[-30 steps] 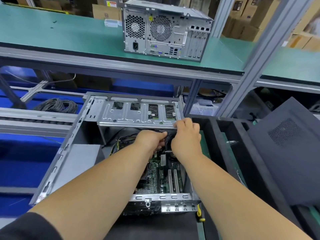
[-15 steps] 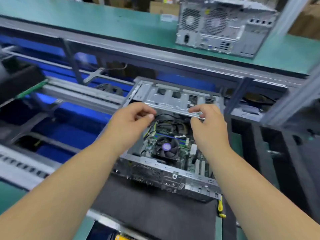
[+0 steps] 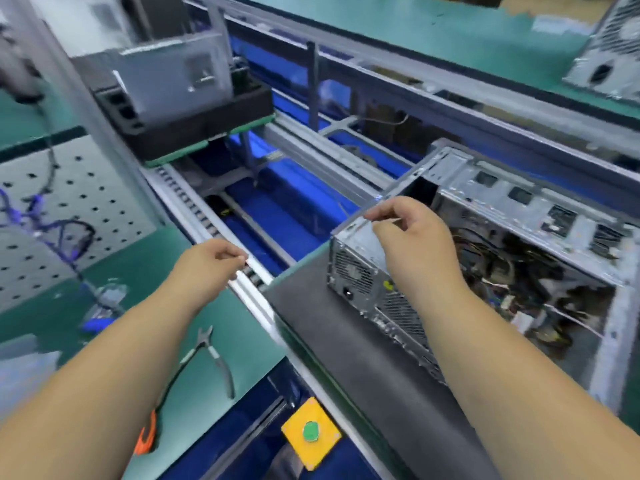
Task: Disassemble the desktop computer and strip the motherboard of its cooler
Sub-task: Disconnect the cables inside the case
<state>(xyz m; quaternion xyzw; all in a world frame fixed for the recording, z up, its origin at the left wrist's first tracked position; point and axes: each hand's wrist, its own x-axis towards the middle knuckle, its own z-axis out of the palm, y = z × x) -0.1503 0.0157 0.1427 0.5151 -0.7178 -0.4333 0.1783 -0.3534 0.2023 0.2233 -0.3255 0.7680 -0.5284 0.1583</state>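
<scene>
The open desktop case (image 3: 519, 199) lies on a black mat (image 3: 346, 348) at the right, its rear panel with the power supply grille (image 3: 353, 271) facing me. Tangled cables (image 3: 512, 271) fill the inside; the motherboard and its cooler are hidden from this angle. My right hand (image 3: 412, 237) pinches the case's near top corner edge above the power supply. My left hand (image 3: 207, 268) is off the case, over the conveyor rail, with fingers curled and thumb against the fingertips. I cannot make out anything between them.
Pliers (image 3: 214, 355) and an orange-handled tool (image 3: 147, 438) lie on the green bench at the left. A yellow box with a green button (image 3: 310, 432) sits below the mat. A black tray with a grey unit (image 3: 173, 74) stands upstream, a second computer (image 3: 609, 46) at the far right.
My head turned left. My left hand let go of the drive cage and moved left off the case. My right hand shifted to the case's near corner.
</scene>
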